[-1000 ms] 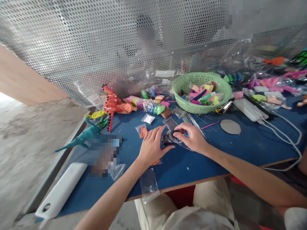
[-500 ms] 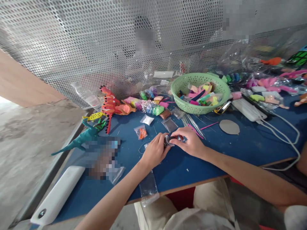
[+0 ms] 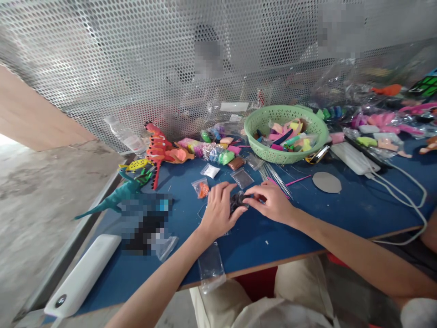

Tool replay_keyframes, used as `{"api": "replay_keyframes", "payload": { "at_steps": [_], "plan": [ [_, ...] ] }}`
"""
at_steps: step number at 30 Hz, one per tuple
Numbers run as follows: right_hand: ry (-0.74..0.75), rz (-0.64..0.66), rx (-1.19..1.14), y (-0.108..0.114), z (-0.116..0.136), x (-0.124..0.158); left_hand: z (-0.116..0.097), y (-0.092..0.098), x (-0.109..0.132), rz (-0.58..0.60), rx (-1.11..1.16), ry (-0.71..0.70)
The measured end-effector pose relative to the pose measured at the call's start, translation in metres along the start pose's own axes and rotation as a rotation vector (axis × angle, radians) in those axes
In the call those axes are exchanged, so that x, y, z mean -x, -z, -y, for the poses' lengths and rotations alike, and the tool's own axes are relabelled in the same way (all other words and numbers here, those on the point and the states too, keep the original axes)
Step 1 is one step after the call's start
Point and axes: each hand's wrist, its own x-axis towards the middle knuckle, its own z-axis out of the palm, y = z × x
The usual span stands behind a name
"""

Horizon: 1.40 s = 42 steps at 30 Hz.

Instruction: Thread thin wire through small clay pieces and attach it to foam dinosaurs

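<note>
Left hand (image 3: 218, 210), flatter now, on crinkly dark packet (image 3: 236, 200)

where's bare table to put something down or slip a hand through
The blue table between the right hand, which with the left hand holds a dark packet, the grey disc and the cable. A smaller strip at the front edge, between the empty bag and the right forearm. Crowded: the back, from the dinosaurs past the clay packets to the basket.
</note>
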Motion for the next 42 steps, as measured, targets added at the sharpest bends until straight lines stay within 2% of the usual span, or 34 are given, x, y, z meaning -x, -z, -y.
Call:
{"api": "replay_keyframes", "payload": {
  "at_steps": [2,4,7,10,14,19,23,26,35,42],
  "plan": [
    [0.039,-0.089,0.090,0.001,0.000,0.001,-0.001,0.007,-0.001,-0.077,-0.016,0.077],
    [0.145,-0.118,0.199,0.003,0.001,0.002,-0.003,0.012,0.000,-0.006,0.048,0.129],
    [0.285,-0.078,0.346,0.007,0.006,0.006,-0.007,0.015,0.001,0.135,0.130,0.200],
    [0.362,-0.005,0.397,0.009,0.009,0.007,-0.008,0.012,0.001,0.156,0.122,0.226],
    [0.405,0.067,0.378,0.006,0.007,0.006,-0.007,0.008,0.001,0.138,0.000,0.182],
    [0.467,0.095,0.439,0.000,0.006,0.007,-0.008,0.010,0.003,0.098,-0.228,0.172],
    [0.462,0.118,0.416,-0.002,0.004,0.008,-0.009,0.013,0.003,0.083,-0.328,0.148],
    [0.453,0.113,0.382,-0.003,0.002,0.007,-0.009,0.014,0.001,0.094,-0.366,0.073],
    [0.468,0.167,0.414,-0.005,-0.003,0.006,-0.002,0.002,0.003,0.146,-0.408,-0.064],
    [0.392,0.151,0.478,-0.004,-0.001,0.005,-0.001,-0.001,0.004,0.126,-0.432,-0.028]
  ]
}}
